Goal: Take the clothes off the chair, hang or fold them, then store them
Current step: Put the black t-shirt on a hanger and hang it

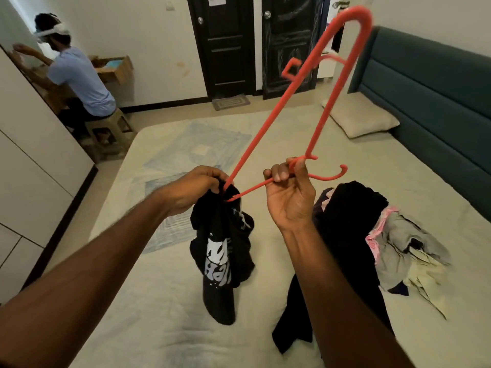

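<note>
Above the cream-sheeted bed (pixel 164 301), both hands worked at chest height. Left hand (pixel 195 188) gripped the bunched collar of a black printed T-shirt (pixel 221 251), fingers curled round the cloth where one end of the red plastic hanger (pixel 313 110) entered it. Right hand (pixel 291 197) pinched the hanger's lower bar, fingers curled tight round it. Shirt hung free, its hem just above the sheet.

Open sheet lay left of and below the shirt; the bed's left edge met a strip of floor beside the white wardrobe doors (pixel 29 166). A heap of mixed clothes (pixel 382 240) (black, grey, pink) took up the bed's right half, partly hidden by the right forearm. Hanger hook was motion-blurred near the top edge. Shirt print unreadable. Both forearms were cut off by the frame.
</note>
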